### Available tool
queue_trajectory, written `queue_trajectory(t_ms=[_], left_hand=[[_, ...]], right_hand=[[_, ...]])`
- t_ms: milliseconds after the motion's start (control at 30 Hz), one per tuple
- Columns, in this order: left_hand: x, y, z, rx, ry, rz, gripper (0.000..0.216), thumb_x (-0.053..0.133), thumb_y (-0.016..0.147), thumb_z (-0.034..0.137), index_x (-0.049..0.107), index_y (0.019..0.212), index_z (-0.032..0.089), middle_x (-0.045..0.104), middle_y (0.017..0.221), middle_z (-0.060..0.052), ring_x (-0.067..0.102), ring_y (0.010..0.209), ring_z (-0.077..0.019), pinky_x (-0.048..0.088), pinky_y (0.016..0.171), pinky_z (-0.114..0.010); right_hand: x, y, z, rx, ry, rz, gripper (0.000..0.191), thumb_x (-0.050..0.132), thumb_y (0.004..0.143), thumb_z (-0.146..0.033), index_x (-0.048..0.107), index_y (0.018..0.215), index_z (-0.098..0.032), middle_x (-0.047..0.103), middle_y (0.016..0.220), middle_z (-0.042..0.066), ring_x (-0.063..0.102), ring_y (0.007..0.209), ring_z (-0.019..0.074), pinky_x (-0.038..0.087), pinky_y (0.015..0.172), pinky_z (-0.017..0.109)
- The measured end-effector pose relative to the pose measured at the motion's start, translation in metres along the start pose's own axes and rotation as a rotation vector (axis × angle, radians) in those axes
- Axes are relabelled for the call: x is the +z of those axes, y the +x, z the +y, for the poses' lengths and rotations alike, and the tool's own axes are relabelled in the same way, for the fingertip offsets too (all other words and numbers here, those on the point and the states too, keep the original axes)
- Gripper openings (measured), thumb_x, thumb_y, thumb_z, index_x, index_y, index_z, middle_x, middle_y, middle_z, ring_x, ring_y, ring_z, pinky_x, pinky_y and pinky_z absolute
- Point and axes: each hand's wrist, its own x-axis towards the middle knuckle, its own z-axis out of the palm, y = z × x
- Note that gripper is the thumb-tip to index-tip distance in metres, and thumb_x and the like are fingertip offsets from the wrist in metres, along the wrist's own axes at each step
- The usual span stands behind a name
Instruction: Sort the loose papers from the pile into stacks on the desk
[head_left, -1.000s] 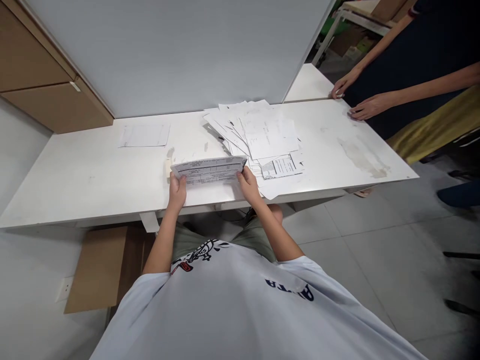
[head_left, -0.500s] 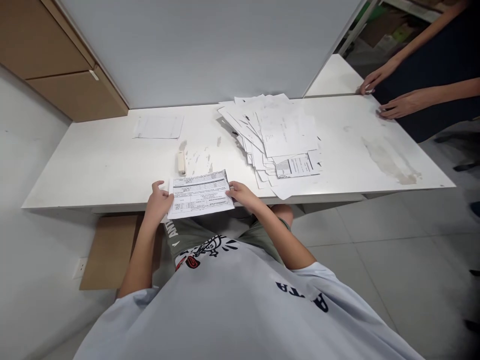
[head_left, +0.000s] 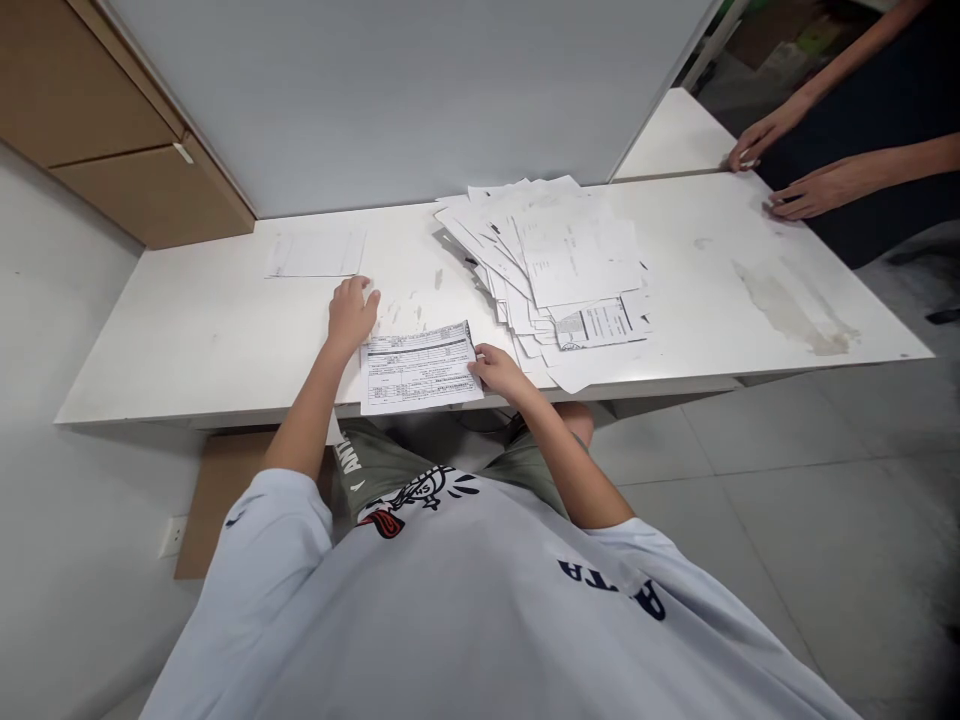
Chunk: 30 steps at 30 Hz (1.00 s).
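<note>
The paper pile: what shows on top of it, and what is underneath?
A mostly white sheet tops the pile; edges of other papers fan out beneath. Their covered parts and the tabletop beneath are hidden.

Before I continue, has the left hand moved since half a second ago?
Yes: the left hand moved forward, away from the near edge of the table, toward the flat paper.

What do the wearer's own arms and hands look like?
The left hand and right hand are bare: no gloves, watch or bracelet shows. Pale, loose short sleeves end near the elbows; the left sleeve carries a small dark mark, too small to make out.
</note>
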Motion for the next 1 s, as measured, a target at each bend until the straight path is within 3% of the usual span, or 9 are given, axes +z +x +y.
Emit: queue_trajectory(t_ms=[100,300,533,667,833,1000], left_hand=[[0.013,0.022,0.001,0.03,0.049,-0.125,0.013,0.048,0.09,0.026,0.055,0.1,0.023,0.062,0.112,-0.011,0.05,0.116,-0.0315,0.034,0.103,-0.051],[0.022,0.022,-0.013,0.023,0.057,-0.227,0.015,0.045,0.09,0.023,0.056,0.101,0.024,0.064,0.106,-0.01,0.051,0.112,-0.0309,0.036,0.1,-0.05],[0.031,0.016,-0.021,0.058,-0.003,-0.152,0.023,0.044,0.09,0.018,0.054,0.109,0.025,0.063,0.108,-0.01,0.05,0.115,-0.0305,0.035,0.103,-0.049],[0.033,0.008,-0.017,0.217,0.044,-0.094,0.025,0.041,0.088,0.012,0.054,0.107,0.023,0.062,0.109,-0.012,0.048,0.116,-0.0305,0.029,0.107,-0.049],[0.027,0.009,-0.008,0.195,0.061,-0.079,0.017,0.047,0.089,0.022,0.053,0.105,0.022,0.063,0.108,-0.012,0.049,0.117,-0.0311,0.029,0.108,-0.049],[0.002,0.02,-0.013,0.093,-0.199,0.172,0.022,0.05,0.089,0.033,0.048,0.108,0.023,0.062,0.111,-0.01,0.056,0.112,-0.0249,0.038,0.105,-0.043]], right_hand=[[0.0,-0.002,0.002,-0.056,-0.023,-0.012,0.014,0.055,0.075,-0.025,0.052,0.088,-0.023,0.055,0.062,-0.004,0.055,0.056,0.0158,0.043,0.051,0.026],[-0.003,0.001,0.009,-0.119,-0.055,-0.039,0.016,0.053,0.076,-0.03,0.051,0.09,-0.023,0.05,0.059,-0.007,0.048,0.053,0.0139,0.037,0.052,0.024],[-0.003,-0.004,0.011,-0.177,-0.087,-0.018,0.016,0.051,0.077,-0.034,0.05,0.09,-0.024,0.04,0.055,-0.009,0.038,0.05,0.0119,0.029,0.05,0.024],[-0.003,-0.002,0.013,-0.17,-0.08,-0.011,0.019,0.051,0.077,-0.035,0.051,0.092,-0.024,0.045,0.057,-0.008,0.042,0.052,0.0123,0.032,0.052,0.024],[0.003,0.001,0.012,-0.201,-0.088,-0.003,0.02,0.049,0.075,-0.034,0.052,0.091,-0.023,0.052,0.06,-0.007,0.048,0.055,0.013,0.036,0.054,0.024],[-0.015,-0.009,0.014,-0.215,-0.07,0.064,0.018,0.052,0.07,-0.035,0.05,0.083,-0.023,0.044,0.053,-0.009,0.043,0.05,0.0124,0.033,0.05,0.024]])
